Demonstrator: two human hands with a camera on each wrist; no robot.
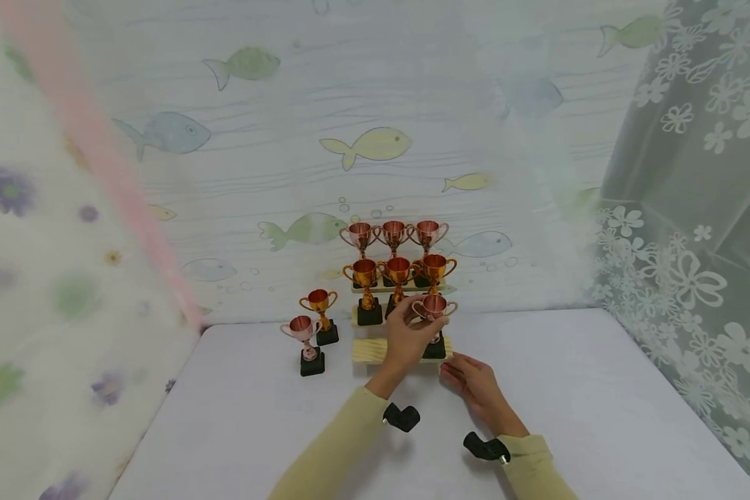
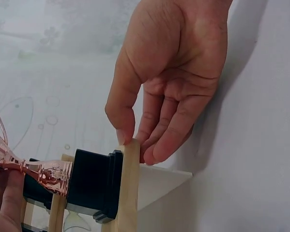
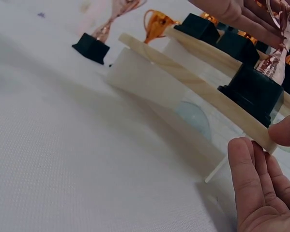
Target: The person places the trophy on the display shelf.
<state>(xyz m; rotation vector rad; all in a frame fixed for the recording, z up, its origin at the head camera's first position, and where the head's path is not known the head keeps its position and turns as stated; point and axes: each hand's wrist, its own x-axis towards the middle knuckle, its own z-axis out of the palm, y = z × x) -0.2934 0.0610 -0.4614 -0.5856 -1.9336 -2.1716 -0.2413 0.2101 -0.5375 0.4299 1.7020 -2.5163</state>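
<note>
In the head view my left hand [image 1: 409, 338] holds a rose-gold trophy cup [image 1: 434, 306] with a black base. Its base [image 2: 94, 181] sits on the right end of the lowest wooden step of a tiered display stand [image 1: 369, 351]. My right hand [image 1: 475, 389] pinches that step's right end, thumb on the upper side and fingers [image 3: 244, 166] beneath. Behind, several gold trophies [image 1: 365, 274] line the middle step, and rose-gold trophies [image 1: 360, 236] line the top one. My left hand partly hides the middle row.
Left of the stand, a gold trophy [image 1: 319, 302] and a rose-gold trophy [image 1: 302, 330] stand upright on the white tabletop [image 1: 237, 417]. A fish-patterned backdrop [image 1: 375, 83] rises close behind the stand. Floral lace fabric [image 1: 694, 278] hangs at the right.
</note>
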